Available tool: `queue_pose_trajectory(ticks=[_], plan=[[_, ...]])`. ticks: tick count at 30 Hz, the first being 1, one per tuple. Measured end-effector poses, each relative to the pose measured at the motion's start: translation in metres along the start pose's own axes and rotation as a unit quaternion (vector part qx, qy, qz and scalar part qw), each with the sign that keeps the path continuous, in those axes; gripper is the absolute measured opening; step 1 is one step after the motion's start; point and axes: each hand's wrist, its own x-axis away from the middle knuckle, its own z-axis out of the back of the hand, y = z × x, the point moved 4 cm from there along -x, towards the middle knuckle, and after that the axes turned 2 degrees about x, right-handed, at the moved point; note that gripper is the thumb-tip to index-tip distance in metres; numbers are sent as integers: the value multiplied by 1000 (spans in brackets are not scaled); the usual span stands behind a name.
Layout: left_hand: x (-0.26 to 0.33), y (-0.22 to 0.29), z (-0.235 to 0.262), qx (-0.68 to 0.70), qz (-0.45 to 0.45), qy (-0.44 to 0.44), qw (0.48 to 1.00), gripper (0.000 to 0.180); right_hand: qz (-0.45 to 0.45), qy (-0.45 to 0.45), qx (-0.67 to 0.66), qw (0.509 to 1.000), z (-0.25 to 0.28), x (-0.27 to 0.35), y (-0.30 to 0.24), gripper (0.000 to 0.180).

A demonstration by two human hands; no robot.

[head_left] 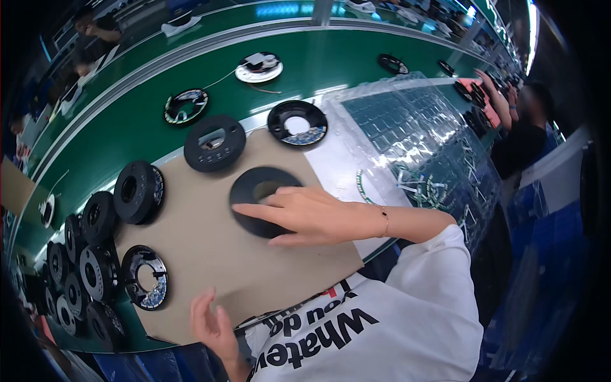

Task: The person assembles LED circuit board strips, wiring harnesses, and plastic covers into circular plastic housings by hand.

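A round black ring-shaped housing lies flat on the brown cardboard sheet before me. My right hand reaches over it from the right, index finger stretched across the ring and thumb by its near edge. The other fingertips are partly hidden over the ring's central hole. Off the cardboard's near edge, my left hand is raised with nothing in it, its fingers loosely bent and apart. Beyond the ring sit another black ring housing and an open black ring with electronic parts inside.
Several black ring housings crowd the left side, beside an open ring with a circuit board. Clear plastic trays and loose green-white strips lie right. A white round unit sits on the green belt; a person works far right.
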Motion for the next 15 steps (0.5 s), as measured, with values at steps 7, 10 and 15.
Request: queue_pose_trajectory(ticks=[7, 10, 15], plan=[[-27, 14, -59, 42, 52, -136, 988, 81, -152, -5, -595, 789, -11, 16, -1, 65], [-42, 5, -77, -130, 28, -229, 964, 72, -221, -16, -656, 721, -63, 37, 28, 65], [-39, -2, -79, -145, 5, -277, 950, 56, -142, 92, -275, 946, -25, 81, 39, 42]])
